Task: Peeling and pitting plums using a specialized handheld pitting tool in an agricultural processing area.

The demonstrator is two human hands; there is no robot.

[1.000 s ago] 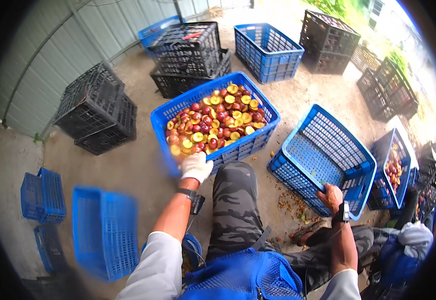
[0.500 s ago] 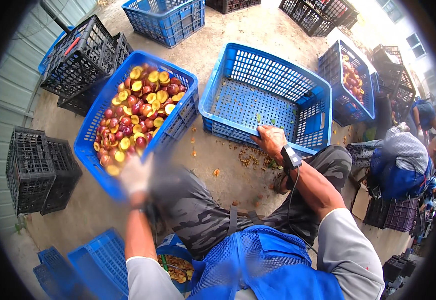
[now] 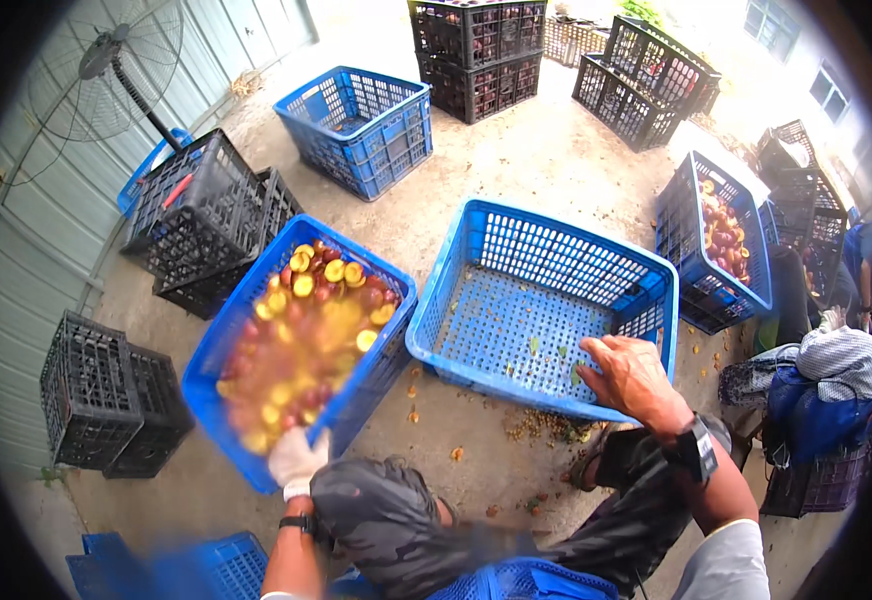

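A blue plastic crate (image 3: 399,300) full of halved red plums with yellow flesh (image 3: 331,330) stands at the left. Many of the plums are smeared by motion. My left hand (image 3: 297,458), in a white glove, grips this crate's near rim, its fingers partly hidden. To the right sits a second blue crate (image 3: 516,300), holding only a few green leaf bits (image 3: 563,352) on its perforated floor. My bare right hand (image 3: 639,380) hovers over its near right side, fingers loosely bent and apart, with nothing seen in them.
Another blue crate (image 3: 356,150) stands ahead, with stacked black crates (image 3: 476,60) beyond. Black crates (image 3: 106,395) and a fan (image 3: 106,55) line the left wall. A plum-filled blue crate (image 3: 716,285) is at the right, near a co-worker (image 3: 826,380). Small scraps (image 3: 541,428) litter the floor.
The view has tilted up, so the crates sit lower. My right hand has let go of the right crate's near rim and moved right. My left hand is at the plum crate's near rim.
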